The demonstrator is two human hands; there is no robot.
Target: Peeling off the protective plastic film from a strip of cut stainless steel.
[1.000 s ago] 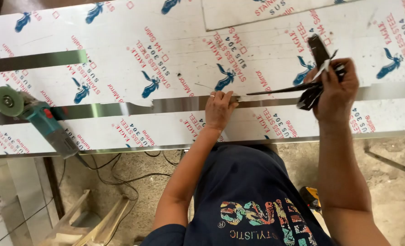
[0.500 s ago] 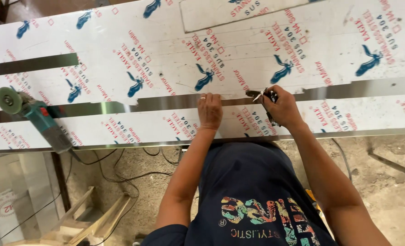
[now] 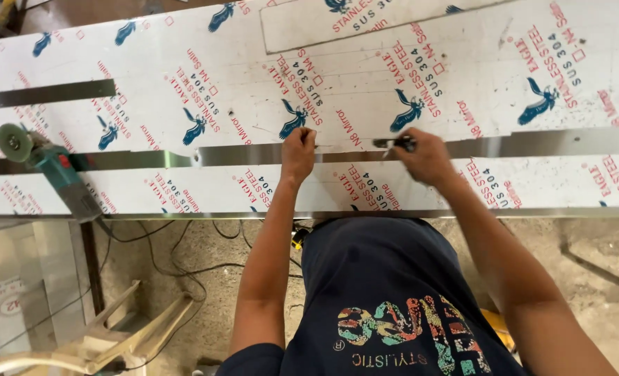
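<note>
The right hand (image 3: pixel 426 157) is gripping a small dark tool (image 3: pixel 395 143), its tip touching the shiny metal strip (image 3: pixel 254 154). The left hand (image 3: pixel 298 150) is pressing on that strip with curled fingers. The strip is lying across the big white sheet (image 3: pixel 365 83). A green grinder (image 3: pixel 48 167) is resting far left.

White protective film (image 3: pixel 365 76) with repeated red lettering and blue bird emblems covers the steel sheets across the counter, from nine o'clock to three o'clock; a separate filmed rectangular piece (image 3: pixel 337 21) lies at twelve o'clock; a pale label with red print (image 3: pixel 6 303) sits at eight o'clock, low and blurred
</note>
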